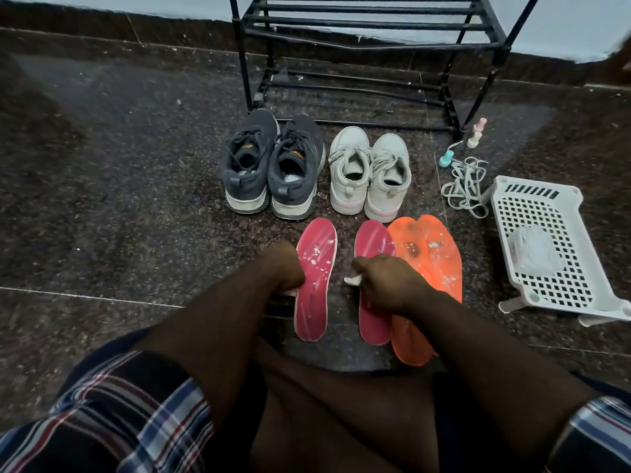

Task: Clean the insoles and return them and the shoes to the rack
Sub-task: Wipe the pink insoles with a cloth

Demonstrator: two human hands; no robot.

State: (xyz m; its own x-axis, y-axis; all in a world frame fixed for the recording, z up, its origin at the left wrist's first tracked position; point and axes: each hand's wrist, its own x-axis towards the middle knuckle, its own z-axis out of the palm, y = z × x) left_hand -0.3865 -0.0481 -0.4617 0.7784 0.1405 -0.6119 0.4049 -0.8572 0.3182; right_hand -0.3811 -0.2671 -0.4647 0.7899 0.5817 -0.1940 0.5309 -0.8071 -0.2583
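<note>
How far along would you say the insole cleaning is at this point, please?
Early. Done: both pairs of insoles are out of the shoes and laid on the floor. In hand: the right hand pinches something small and white over a pink insole; the left hand holds the other pink insole, white specks remaining. Left: the stained orange insoles, then returning everything, as the dark shoes and white shoes stand before the bare rack.

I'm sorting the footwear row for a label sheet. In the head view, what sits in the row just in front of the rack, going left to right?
Dark shoes → white shoes → blue bottle → loose laces → white basket.
</note>
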